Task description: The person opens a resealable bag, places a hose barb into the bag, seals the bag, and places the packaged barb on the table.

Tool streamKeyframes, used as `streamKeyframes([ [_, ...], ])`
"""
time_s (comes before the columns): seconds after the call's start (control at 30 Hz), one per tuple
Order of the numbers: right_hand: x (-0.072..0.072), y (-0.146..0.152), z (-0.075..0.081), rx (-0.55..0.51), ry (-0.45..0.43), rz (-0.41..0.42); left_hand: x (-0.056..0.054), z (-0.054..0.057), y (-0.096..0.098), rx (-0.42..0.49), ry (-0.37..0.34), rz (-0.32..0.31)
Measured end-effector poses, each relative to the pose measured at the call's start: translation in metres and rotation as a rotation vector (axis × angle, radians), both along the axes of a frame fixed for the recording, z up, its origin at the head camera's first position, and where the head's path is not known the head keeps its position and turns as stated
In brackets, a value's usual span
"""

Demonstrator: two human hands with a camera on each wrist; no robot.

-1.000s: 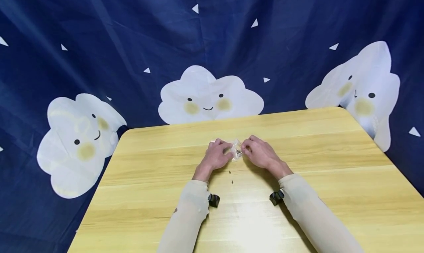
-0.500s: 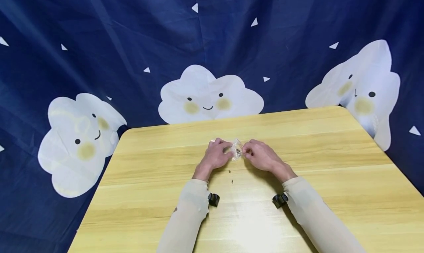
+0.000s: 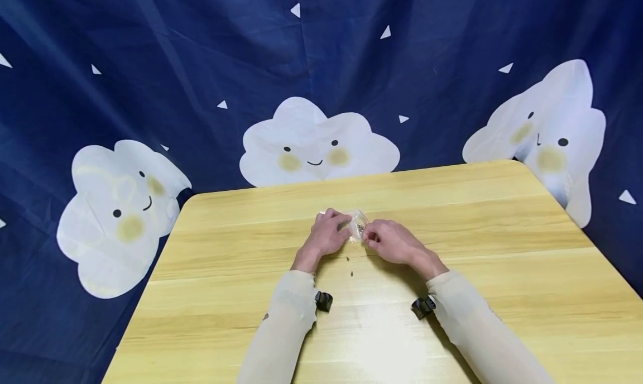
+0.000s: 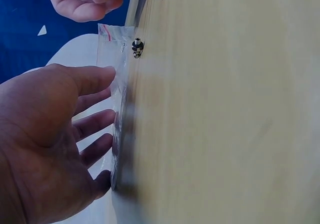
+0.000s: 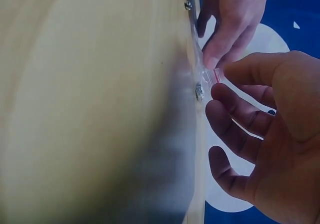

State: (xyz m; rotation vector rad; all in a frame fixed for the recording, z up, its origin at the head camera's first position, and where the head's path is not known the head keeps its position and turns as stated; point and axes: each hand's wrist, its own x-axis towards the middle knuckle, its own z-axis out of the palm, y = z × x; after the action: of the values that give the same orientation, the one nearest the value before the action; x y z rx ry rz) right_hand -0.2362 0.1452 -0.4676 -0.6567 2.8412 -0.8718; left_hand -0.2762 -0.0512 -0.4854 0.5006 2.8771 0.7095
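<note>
A small clear zip bag (image 3: 355, 228) with a red seal line lies on the table and holds small metal parts (image 5: 199, 91). My left hand (image 3: 329, 234) presses the bag down with spread fingertips; in the left wrist view the thumb and fingers (image 4: 92, 124) touch the plastic. To the bag's right is my right hand (image 3: 393, 241), its fingers bent and apart beside the sealed end. Nothing shows in its grasp, though the tips are partly hard to see. Two loose metal fittings lie nearer me, one small piece (image 3: 348, 259) behind the other (image 3: 352, 274).
The wooden table (image 3: 211, 294) fills the lower part of the head view. Behind its far edge hangs a dark blue curtain (image 3: 346, 38) with white clouds. Black wrist cameras (image 3: 324, 301) sit under both sleeves.
My right hand has shifted slightly toward me and to the left along the bag's edge, its fingers bending more. The left hand and the two loose fittings stay where they were.
</note>
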Motion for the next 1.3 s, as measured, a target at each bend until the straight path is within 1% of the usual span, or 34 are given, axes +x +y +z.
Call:
streamKeyframes([
  [0.13, 0.003, -0.001, -0.001, -0.003, -0.002, 0.049, 0.000, 0.001, 0.000, -0.004, 0.009, -0.002],
  [0.3, 0.007, -0.002, 0.000, -0.037, -0.057, 0.114, -0.002, 0.002, 0.000, -0.005, -0.005, 0.000],
  [0.4, 0.009, -0.003, 0.000, -0.048, -0.074, 0.148, -0.003, 0.002, 0.000, -0.004, -0.010, 0.002],
  [0.6, 0.011, -0.003, -0.001, -0.026, -0.059, 0.201, -0.004, 0.002, 0.000, -0.004, -0.017, 0.008],
  [0.73, 0.014, -0.004, -0.002, -0.033, -0.075, 0.233, -0.004, 0.001, 0.001, 0.001, -0.012, 0.005],
  [0.87, 0.018, -0.007, -0.003, 0.004, -0.089, 0.269, -0.003, 0.000, 0.001, 0.000, -0.014, 0.011],
  [0.97, 0.021, -0.010, -0.004, 0.051, -0.061, 0.297, -0.002, 0.000, 0.001, 0.002, -0.020, 0.014],
  [1.1, 0.025, -0.014, -0.005, 0.086, 0.005, 0.338, -0.001, 0.000, 0.001, -0.001, -0.021, 0.015],
  [1.3, 0.027, -0.017, -0.006, 0.122, 0.048, 0.346, -0.001, -0.001, 0.000, -0.010, -0.017, 0.016],
])
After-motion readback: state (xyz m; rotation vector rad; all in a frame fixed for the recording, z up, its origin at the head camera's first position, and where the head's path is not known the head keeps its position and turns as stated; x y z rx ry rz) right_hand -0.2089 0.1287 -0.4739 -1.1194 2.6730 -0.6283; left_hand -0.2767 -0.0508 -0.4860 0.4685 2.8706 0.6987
